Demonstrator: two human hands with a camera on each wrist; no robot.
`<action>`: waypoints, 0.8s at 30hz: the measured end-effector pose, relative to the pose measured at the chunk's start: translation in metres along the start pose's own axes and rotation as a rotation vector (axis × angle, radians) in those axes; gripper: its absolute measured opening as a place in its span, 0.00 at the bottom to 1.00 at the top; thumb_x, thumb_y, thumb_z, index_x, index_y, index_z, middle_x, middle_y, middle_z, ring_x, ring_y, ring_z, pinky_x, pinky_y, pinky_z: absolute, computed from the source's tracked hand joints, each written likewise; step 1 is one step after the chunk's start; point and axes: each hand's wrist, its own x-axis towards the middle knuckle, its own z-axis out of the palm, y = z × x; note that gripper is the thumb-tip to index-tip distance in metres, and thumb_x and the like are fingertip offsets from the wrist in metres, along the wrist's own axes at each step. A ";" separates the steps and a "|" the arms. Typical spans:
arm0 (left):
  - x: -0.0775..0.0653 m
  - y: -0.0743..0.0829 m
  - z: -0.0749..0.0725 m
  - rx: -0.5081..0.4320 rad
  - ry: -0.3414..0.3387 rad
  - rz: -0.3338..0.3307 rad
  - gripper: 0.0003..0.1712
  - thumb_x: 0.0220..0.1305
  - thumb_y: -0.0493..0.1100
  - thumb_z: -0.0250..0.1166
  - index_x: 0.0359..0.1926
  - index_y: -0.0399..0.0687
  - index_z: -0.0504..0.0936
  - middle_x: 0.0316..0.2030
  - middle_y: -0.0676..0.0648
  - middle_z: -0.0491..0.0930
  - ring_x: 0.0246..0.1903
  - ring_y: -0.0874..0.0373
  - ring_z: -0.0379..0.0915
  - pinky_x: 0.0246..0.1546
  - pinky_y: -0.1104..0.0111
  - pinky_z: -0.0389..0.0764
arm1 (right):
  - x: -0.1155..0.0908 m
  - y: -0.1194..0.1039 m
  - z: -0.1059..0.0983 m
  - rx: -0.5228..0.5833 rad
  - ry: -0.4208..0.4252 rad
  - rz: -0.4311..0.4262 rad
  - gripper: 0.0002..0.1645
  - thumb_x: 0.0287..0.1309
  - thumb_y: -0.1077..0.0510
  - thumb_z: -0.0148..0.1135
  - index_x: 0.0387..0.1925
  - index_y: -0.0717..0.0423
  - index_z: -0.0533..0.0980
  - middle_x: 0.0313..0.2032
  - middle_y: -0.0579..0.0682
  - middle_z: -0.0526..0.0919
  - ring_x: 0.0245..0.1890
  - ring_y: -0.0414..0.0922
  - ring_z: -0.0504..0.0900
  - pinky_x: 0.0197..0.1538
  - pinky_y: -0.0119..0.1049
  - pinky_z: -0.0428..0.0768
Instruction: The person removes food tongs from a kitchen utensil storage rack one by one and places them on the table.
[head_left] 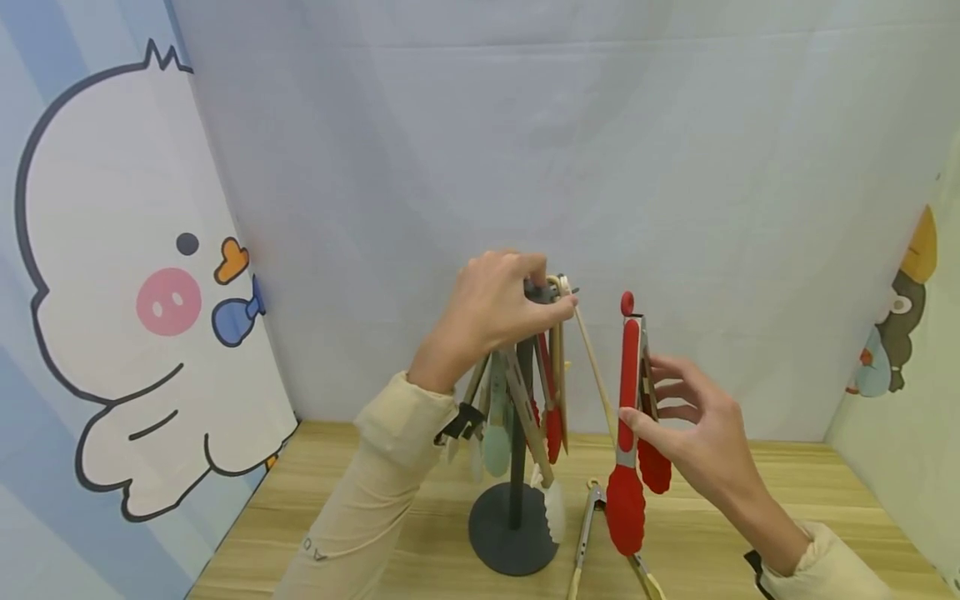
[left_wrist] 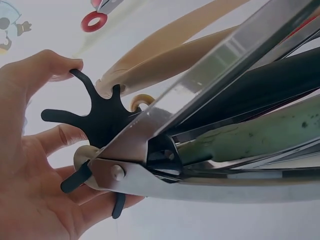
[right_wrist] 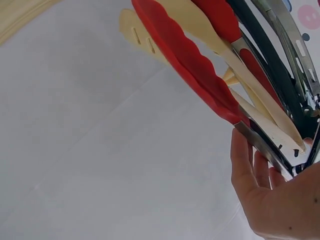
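Note:
My left hand grips the top of a dark utensil stand, thumb and fingers about its hooked head. In the left wrist view the thumb touches one prong. Off to the right, my right hand holds red tongs upright, red tips down, thumb in front and fingers behind. Their two arms stand apart, and a red ring tops them. From the stand hang tongs with green tips, tongs with white tips, another red-tipped pair and a slanting wooden utensil.
Tongs with a metal body and pale yellow tips lie spread on the wooden table, right of the stand's round base. A pale backdrop rises behind, and a cartoon-printed panel borders the left.

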 end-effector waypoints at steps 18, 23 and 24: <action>0.000 -0.006 -0.002 -0.078 -0.034 -0.003 0.17 0.57 0.58 0.63 0.24 0.51 0.77 0.25 0.53 0.75 0.24 0.59 0.66 0.25 0.68 0.66 | -0.008 0.012 -0.010 -0.090 0.011 0.016 0.30 0.48 0.62 0.72 0.55 0.53 0.73 0.38 0.49 0.80 0.35 0.43 0.79 0.36 0.26 0.78; 0.001 -0.007 -0.002 -0.084 -0.037 0.003 0.16 0.56 0.57 0.63 0.24 0.50 0.77 0.25 0.53 0.75 0.23 0.59 0.66 0.25 0.69 0.64 | -0.010 0.017 -0.012 -0.120 0.009 0.029 0.31 0.47 0.60 0.73 0.55 0.52 0.74 0.39 0.49 0.80 0.35 0.42 0.78 0.36 0.26 0.78; 0.001 -0.007 -0.002 -0.087 -0.038 0.002 0.16 0.56 0.57 0.63 0.24 0.50 0.76 0.24 0.53 0.74 0.23 0.59 0.66 0.25 0.69 0.64 | -0.010 0.018 -0.012 -0.129 0.008 0.031 0.31 0.47 0.60 0.73 0.55 0.52 0.74 0.39 0.49 0.80 0.35 0.42 0.78 0.36 0.26 0.78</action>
